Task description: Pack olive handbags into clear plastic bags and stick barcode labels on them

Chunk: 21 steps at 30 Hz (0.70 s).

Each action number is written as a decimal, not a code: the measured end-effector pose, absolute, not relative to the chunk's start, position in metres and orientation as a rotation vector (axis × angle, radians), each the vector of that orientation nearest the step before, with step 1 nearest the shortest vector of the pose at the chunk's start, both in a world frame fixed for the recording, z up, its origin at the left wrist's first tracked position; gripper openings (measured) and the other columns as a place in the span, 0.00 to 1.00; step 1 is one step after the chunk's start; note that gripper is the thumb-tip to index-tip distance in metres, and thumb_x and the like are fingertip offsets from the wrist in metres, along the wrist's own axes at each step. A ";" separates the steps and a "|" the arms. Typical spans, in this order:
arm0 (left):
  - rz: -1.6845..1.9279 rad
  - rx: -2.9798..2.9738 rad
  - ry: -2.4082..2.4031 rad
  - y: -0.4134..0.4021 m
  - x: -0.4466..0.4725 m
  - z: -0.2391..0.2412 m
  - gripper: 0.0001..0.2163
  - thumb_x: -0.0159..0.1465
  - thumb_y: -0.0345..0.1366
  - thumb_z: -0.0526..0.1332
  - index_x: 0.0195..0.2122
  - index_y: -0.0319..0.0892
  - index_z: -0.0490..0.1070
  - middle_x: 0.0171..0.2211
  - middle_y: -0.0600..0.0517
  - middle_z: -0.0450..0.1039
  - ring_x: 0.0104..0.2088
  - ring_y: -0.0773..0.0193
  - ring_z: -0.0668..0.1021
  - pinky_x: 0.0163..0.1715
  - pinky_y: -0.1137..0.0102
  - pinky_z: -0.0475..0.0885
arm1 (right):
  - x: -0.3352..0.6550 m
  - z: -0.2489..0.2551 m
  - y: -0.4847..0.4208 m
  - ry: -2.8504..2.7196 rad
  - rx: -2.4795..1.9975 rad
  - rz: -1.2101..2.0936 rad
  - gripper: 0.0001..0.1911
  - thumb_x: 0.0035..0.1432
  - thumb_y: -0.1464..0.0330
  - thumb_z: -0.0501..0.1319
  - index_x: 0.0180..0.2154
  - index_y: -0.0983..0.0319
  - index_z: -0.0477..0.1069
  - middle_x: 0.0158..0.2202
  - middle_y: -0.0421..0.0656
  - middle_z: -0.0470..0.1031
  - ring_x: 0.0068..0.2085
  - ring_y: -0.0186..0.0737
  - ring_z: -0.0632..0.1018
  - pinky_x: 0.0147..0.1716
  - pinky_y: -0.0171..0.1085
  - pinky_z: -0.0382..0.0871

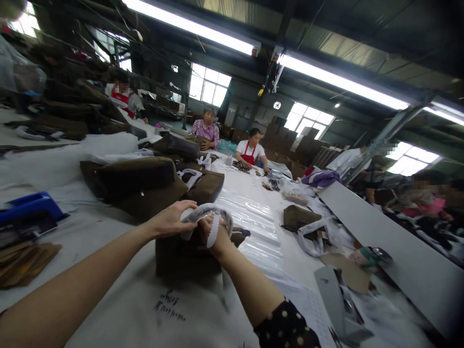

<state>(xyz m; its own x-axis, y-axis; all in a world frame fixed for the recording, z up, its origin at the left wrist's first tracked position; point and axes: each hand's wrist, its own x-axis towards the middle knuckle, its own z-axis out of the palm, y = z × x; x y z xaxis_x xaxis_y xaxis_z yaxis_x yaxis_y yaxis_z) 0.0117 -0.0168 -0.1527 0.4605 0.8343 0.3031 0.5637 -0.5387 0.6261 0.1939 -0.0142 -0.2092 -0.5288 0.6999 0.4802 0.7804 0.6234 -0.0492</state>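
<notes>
A dark olive bag [188, 263] stands on the white table before me, its arched handle [217, 209] wrapped in white material. My left hand [172, 221] pinches the left side of that wrapped handle between thumb and fingers. Under the arch, my right hand [217, 238] is at the bag's top with its fingers curled in; what they hold is hidden. A white strip with a scalloped edge [213, 231] lies across the back of the right hand.
More olive bags [137, 181] are piled at left behind my hands. Clear plastic sheets [250, 217] lie right of the bag. A blue tray [32, 212], brown pieces [29, 263], a grey tape dispenser [340, 304] and another bag [299, 217] flank me. Co-workers [250, 152] sit farther back.
</notes>
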 end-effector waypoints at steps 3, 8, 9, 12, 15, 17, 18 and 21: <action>0.827 2.131 1.168 -0.015 0.031 -0.133 0.20 0.49 0.42 0.64 0.42 0.42 0.71 0.40 0.50 0.74 0.43 0.56 0.73 0.46 0.69 0.63 | 0.199 -0.207 -0.045 -2.447 -1.171 -0.337 0.10 0.61 0.71 0.52 0.40 0.62 0.70 0.31 0.44 0.72 0.34 0.41 0.72 0.33 0.38 0.62; 0.792 1.824 1.164 -0.006 0.060 -0.124 0.10 0.52 0.42 0.61 0.29 0.40 0.69 0.21 0.54 0.71 0.24 0.64 0.72 0.26 0.72 0.64 | 0.201 -0.219 -0.105 -2.461 -1.237 -0.484 0.15 0.62 0.70 0.51 0.51 0.62 0.64 0.32 0.46 0.69 0.33 0.43 0.70 0.29 0.39 0.62; 0.807 1.748 1.167 -0.004 0.065 -0.124 0.10 0.52 0.42 0.60 0.28 0.40 0.67 0.20 0.54 0.70 0.23 0.65 0.71 0.24 0.73 0.63 | 0.202 -0.224 -0.112 -2.469 -1.257 -0.454 0.17 0.62 0.71 0.52 0.52 0.62 0.63 0.32 0.46 0.69 0.33 0.44 0.70 0.30 0.40 0.62; 0.867 1.536 1.160 -0.002 0.081 -0.119 0.10 0.52 0.41 0.60 0.26 0.40 0.64 0.19 0.55 0.66 0.20 0.68 0.69 0.20 0.74 0.61 | 0.207 -0.244 -0.124 -2.427 -1.359 -0.315 0.20 0.59 0.73 0.52 0.54 0.64 0.62 0.33 0.49 0.69 0.34 0.46 0.69 0.31 0.43 0.65; 0.918 1.368 1.118 -0.005 0.098 -0.105 0.09 0.50 0.38 0.61 0.25 0.39 0.63 0.20 0.54 0.65 0.21 0.68 0.69 0.22 0.73 0.63 | 0.224 -0.261 -0.126 -2.300 -1.422 -0.141 0.27 0.56 0.74 0.54 0.58 0.64 0.57 0.41 0.52 0.69 0.40 0.50 0.69 0.37 0.47 0.68; 0.938 1.274 1.071 -0.011 0.110 -0.094 0.08 0.51 0.37 0.60 0.26 0.39 0.63 0.23 0.52 0.67 0.23 0.67 0.71 0.25 0.72 0.67 | 0.241 -0.266 -0.127 -2.198 -1.419 0.004 0.31 0.53 0.74 0.56 0.60 0.64 0.55 0.46 0.53 0.67 0.46 0.52 0.68 0.44 0.50 0.67; 0.943 1.235 1.044 -0.015 0.116 -0.090 0.07 0.51 0.36 0.59 0.27 0.38 0.64 0.24 0.50 0.68 0.25 0.67 0.72 0.28 0.71 0.68 | 0.251 -0.265 -0.127 -2.139 -1.413 0.082 0.32 0.52 0.74 0.56 0.60 0.63 0.55 0.49 0.53 0.66 0.48 0.51 0.67 0.47 0.50 0.66; 0.915 1.146 0.956 -0.030 0.134 -0.077 0.07 0.52 0.36 0.57 0.28 0.38 0.65 0.28 0.48 0.69 0.29 0.65 0.74 0.33 0.69 0.71 | 0.284 -0.256 -0.121 -1.922 -1.400 0.321 0.26 0.56 0.71 0.54 0.58 0.62 0.59 0.51 0.50 0.66 0.53 0.47 0.66 0.54 0.48 0.61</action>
<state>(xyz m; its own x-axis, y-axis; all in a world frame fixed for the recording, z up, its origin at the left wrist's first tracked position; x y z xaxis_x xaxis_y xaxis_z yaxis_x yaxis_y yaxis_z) 0.1336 -0.0300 -0.0773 0.3262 0.9358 -0.1336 -0.0929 0.1724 0.9806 0.2843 -0.1214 -0.2559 -0.1457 0.9023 0.4058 0.7212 0.3777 -0.5808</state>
